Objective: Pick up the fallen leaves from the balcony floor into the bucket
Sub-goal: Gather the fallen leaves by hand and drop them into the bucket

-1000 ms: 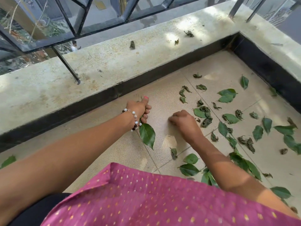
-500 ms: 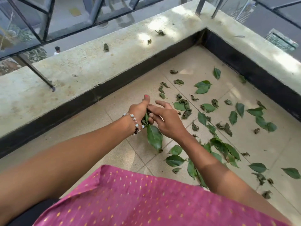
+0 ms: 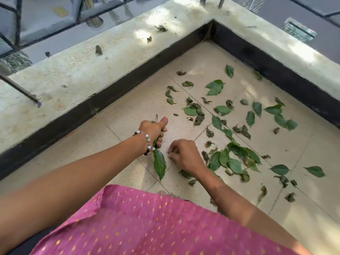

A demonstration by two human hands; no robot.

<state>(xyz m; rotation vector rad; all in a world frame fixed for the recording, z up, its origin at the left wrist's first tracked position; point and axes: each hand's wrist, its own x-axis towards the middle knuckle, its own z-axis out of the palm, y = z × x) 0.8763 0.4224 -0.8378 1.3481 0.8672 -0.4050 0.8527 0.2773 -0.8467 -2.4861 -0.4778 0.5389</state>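
My left hand point(image 3: 153, 129) grips a small bunch of green leaves by their stems, just above the tiled balcony floor point(image 3: 202, 74). One long leaf point(image 3: 159, 165) hangs down from the fist. My right hand point(image 3: 184, 155) is low over the tile just right of it, fingers curled with the tips drawn together. Whether they pinch anything is hidden. Several fallen leaves lie scattered to the right, with a dense cluster point(image 3: 233, 161) beside my right wrist and a pair of broad leaves point(image 3: 215, 87) farther back. No bucket is in view.
A concrete ledge point(image 3: 73, 74) with a black base band bounds the floor at the back and right, meeting in a corner point(image 3: 213, 23). A few dry leaves point(image 3: 98, 50) lie on the ledge. Metal railing bars point(image 3: 20, 91) stand on it. My pink garment fills the bottom.
My right hand has left my left hand, where it was adding a leaf, and dropped back to the floor. The left hand still holds its bunch. The view has swung right.
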